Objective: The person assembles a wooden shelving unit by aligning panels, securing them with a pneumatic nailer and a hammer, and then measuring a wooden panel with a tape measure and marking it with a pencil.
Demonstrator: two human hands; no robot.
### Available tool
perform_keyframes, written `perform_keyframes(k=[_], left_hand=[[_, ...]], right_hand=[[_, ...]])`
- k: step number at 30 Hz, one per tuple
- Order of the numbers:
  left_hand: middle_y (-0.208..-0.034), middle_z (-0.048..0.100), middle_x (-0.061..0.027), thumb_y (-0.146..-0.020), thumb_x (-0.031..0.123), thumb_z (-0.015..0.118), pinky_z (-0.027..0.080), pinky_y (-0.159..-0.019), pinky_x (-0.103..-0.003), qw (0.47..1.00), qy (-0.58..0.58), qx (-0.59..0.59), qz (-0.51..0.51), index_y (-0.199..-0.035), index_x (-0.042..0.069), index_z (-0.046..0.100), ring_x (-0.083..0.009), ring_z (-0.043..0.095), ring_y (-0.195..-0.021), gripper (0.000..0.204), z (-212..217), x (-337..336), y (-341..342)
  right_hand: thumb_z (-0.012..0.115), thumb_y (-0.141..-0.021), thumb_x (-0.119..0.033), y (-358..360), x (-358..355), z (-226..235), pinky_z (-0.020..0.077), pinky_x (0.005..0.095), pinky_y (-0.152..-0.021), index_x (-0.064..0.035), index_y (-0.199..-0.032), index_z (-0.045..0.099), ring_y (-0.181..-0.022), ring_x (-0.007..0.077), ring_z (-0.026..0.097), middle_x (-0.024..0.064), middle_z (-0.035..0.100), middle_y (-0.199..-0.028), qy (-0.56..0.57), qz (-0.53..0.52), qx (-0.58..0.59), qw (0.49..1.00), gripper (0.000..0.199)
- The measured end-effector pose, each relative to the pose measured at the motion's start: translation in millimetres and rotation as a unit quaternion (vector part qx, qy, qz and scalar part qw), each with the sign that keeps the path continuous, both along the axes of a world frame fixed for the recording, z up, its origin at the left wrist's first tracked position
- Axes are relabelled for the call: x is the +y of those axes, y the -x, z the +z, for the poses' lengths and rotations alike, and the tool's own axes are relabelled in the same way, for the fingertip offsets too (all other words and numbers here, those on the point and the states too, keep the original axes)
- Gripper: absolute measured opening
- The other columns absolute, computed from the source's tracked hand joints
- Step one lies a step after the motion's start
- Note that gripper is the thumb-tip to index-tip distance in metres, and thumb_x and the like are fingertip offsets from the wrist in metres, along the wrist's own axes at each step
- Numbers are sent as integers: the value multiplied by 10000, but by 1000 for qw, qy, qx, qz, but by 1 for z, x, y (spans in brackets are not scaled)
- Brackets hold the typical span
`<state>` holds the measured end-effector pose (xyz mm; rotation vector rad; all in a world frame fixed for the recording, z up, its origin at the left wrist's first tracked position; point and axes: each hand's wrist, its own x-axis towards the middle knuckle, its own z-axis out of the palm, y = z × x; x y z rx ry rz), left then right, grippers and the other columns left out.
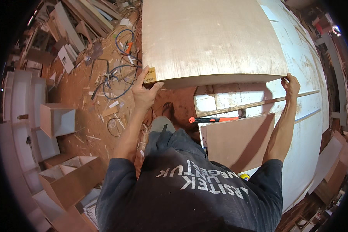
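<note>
A large pale plywood board (212, 38) stretches away in front of me, its near edge between my two hands. At the near left corner, my left hand (145, 92) is closed on the board, thumb and fingers around a yellow printed label (150, 75). My right hand (292, 86) pinches the near right corner, with its fingertips partly hidden at the edge. Below the board, an orange-and-black handled tool (216, 120), perhaps a hammer, lies beside a smaller brown board (237, 140) on the white sheet (307, 143).
A wooden strip (259, 103) crosses the white sheet. Blue hose (121, 94) lies coiled among wood scraps on the floor at left. Open wooden boxes (71, 174) stand at lower left, and a pile of planks (79, 23) at far left. A small yellow object (244, 176) sits near my right side.
</note>
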<state>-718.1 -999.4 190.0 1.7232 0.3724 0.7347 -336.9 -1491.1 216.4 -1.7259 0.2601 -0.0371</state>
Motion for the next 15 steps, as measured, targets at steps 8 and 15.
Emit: perform_keyframes(k=[8,15], left_hand=[[-1315,629,-181,-958,56,597,573,-959,-368,929,358,-36,-84,-1562,-3,296,-243,685,-1104,677,17,24,15],[-1149,713,-116,-1051,256,589,605,-869,-346,926,354,113,-73,-1277,-26,629,-189,709,-998,363,26,31,1]], right_hand=[[695,-955,-204,1,5,6,600,388,-758,47,-1117,654,-917,287,699,159,678,-1019,12,-21,24,999,301],[677,-968,-164,-14,-4,-3,604,354,-679,69,-1071,661,-845,284,711,170,685,-998,11,-28,28,999,255]])
